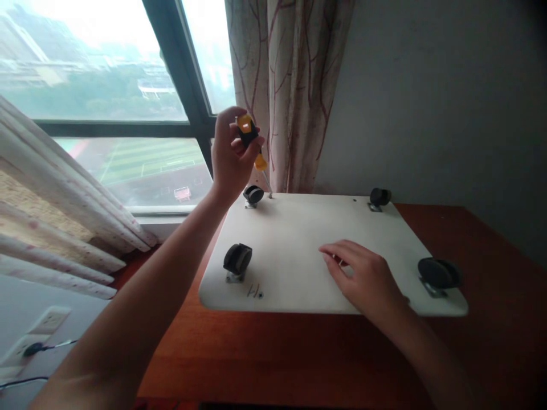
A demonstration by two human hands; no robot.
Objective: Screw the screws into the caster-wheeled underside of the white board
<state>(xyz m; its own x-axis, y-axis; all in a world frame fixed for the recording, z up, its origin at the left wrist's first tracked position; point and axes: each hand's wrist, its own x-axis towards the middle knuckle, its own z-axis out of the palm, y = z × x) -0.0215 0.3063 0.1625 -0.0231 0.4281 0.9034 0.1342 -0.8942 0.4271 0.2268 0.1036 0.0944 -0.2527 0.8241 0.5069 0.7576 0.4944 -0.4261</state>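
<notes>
My left hand grips a screwdriver by its yellow and black handle. The metal shaft slants down, and its tip meets a small screw at the far edge of a white board, beside the back left caster. Over the right half of the board hovers my right hand, thumb and fingers pinched together. Something small and pale shows between those fingers, too small to name. Dark casters are fixed near the other corners: front left, back right and front right.
The board lies on a reddish wooden table. Behind it hang patterned curtains beside a dark-framed window. A wall socket with a plugged-in cable is at the lower left. A small hole shows near the board's front edge.
</notes>
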